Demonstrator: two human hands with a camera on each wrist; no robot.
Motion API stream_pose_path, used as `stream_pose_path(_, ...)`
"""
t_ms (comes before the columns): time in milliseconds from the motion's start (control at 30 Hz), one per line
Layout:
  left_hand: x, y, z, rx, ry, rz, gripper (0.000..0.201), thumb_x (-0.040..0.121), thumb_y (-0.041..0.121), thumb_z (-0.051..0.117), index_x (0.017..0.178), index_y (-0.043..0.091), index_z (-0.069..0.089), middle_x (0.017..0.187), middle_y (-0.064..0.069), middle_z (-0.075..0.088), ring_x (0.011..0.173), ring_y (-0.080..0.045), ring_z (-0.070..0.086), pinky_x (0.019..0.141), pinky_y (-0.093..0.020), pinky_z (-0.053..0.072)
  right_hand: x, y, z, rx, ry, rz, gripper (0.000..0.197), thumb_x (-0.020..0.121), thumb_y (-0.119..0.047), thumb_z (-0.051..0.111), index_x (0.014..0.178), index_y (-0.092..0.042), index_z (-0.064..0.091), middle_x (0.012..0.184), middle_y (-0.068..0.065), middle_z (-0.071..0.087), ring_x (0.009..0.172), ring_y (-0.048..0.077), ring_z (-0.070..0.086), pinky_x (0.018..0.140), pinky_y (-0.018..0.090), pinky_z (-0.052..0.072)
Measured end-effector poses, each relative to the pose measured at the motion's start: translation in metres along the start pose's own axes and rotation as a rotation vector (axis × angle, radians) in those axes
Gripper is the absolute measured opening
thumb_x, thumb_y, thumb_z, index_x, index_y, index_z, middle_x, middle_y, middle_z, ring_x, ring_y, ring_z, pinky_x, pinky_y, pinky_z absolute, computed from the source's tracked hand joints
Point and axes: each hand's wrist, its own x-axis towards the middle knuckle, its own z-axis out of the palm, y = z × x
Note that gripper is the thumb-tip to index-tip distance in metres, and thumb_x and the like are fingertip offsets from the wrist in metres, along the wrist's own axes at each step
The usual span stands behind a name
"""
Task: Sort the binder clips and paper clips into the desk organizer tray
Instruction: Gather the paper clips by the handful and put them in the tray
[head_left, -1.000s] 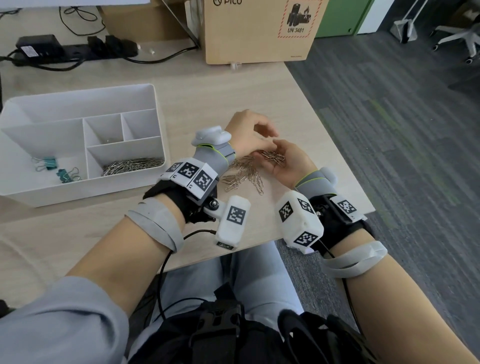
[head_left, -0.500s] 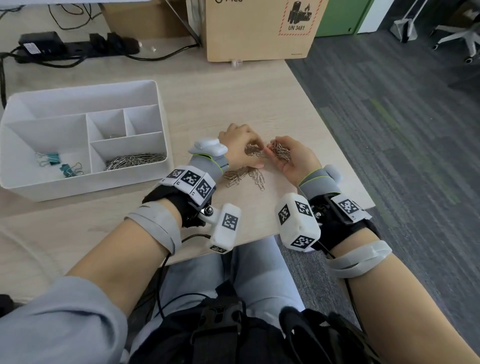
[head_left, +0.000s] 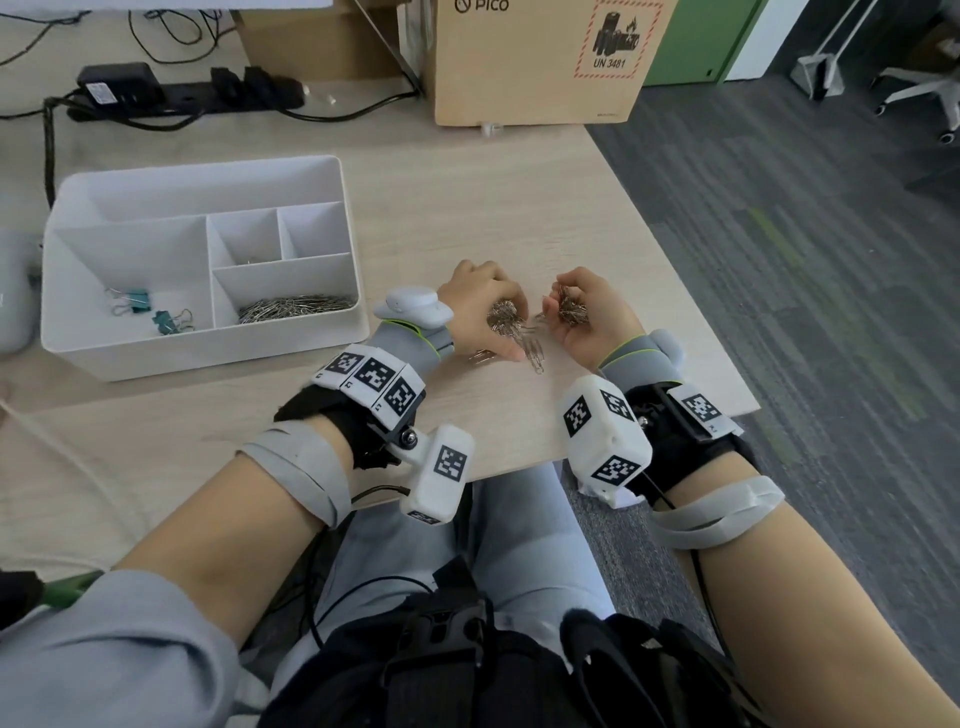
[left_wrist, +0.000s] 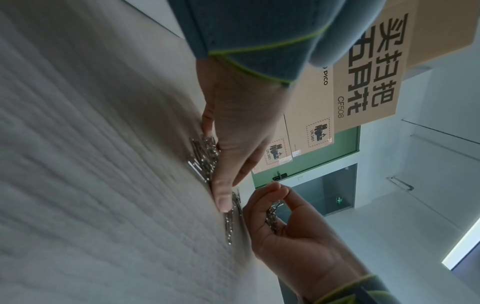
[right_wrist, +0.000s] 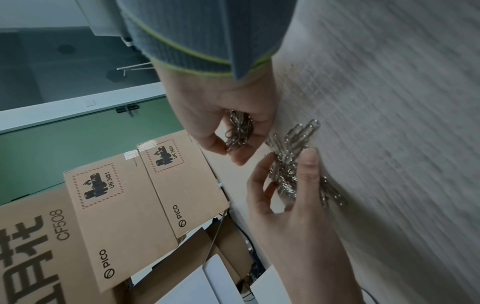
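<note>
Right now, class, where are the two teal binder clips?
In the head view, the binder clips lie in the tray's big left compartment, beside the one holding paper clips.

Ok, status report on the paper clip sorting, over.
Right hand holds a bunch of paper clips. Left hand gathers more on the desk. Organizer tray unobstructed.

Desk (head_left: 467, 208) (tray (head_left: 208, 353), paper clips (head_left: 535, 353), box (head_left: 530, 62))
</note>
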Motion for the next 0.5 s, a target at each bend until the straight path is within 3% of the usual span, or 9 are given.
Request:
stream_pose_path(100,0.003,0.000,-0.001,-0.029,0.018,0.000,0.035,0.066,0.035,0.078,0.097,0.021,0.067,0.113,-0.008,0.052,0.109,-0.028,0.044,0.094,-0.039,0.041,-0.003,0.000,0.002,0.035,-0.025,0.027,0.025,0.090,-0.006,0.045,0.065,-0.006,0.047,0.065,0.005,0.046,0.047,0.012,0.053,0.040,0.014,0.047)
stream_pose_path(200,0.005,-0.001,0.000,-0.043,0.035,-0.009,0.022,0.072,0.026,0.074,0.091,0.015,0.068,0.101,-0.006,0.051,0.095,-0.023,0.051,0.081,-0.032,0.042,-0.003,0.000,0.003,0.077,-0.037,0.031,0.024,0.090,-0.005,0.045,0.066,-0.005,0.047,0.068,0.007,0.046,0.063,0.015,0.053,0.043,0.016,0.051)
stream_pose_path(333,0.006,-0.003,0.000,-0.033,0.095,0.007,0.015,0.077,0.018,0.068,0.091,0.011,0.067,0.092,0.000,0.050,0.084,-0.017,0.048,0.073,-0.026,0.034,-0.004,0.001,0.002,0.090,-0.066,0.040,0.020,0.091,-0.004,0.046,0.071,-0.002,0.051,0.073,0.012,0.051,0.072,0.020,0.058,0.050,0.023,0.058)
stream_pose_path(433,0.007,-0.007,-0.001,-0.095,0.148,0.003,0.014,0.076,0.016,0.070,0.088,0.010,0.068,0.087,0.002,0.055,0.079,-0.014,0.049,0.073,-0.024,0.036,-0.004,0.000,0.001,0.094,-0.079,0.052,0.021,0.092,-0.006,0.044,0.073,0.000,0.052,0.075,0.014,0.054,0.073,0.023,0.060,0.065,0.030,0.059)
stream_pose_path(500,0.008,-0.010,-0.002,-0.175,0.171,-0.019,0.012,0.074,0.014,0.073,0.084,0.008,0.068,0.079,0.003,0.060,0.067,-0.010,0.055,0.070,-0.024,0.043,-0.004,0.000,0.002,0.106,-0.084,0.048,0.020,0.093,-0.006,0.043,0.076,0.001,0.052,0.076,0.015,0.054,0.075,0.025,0.060,0.069,0.034,0.058)
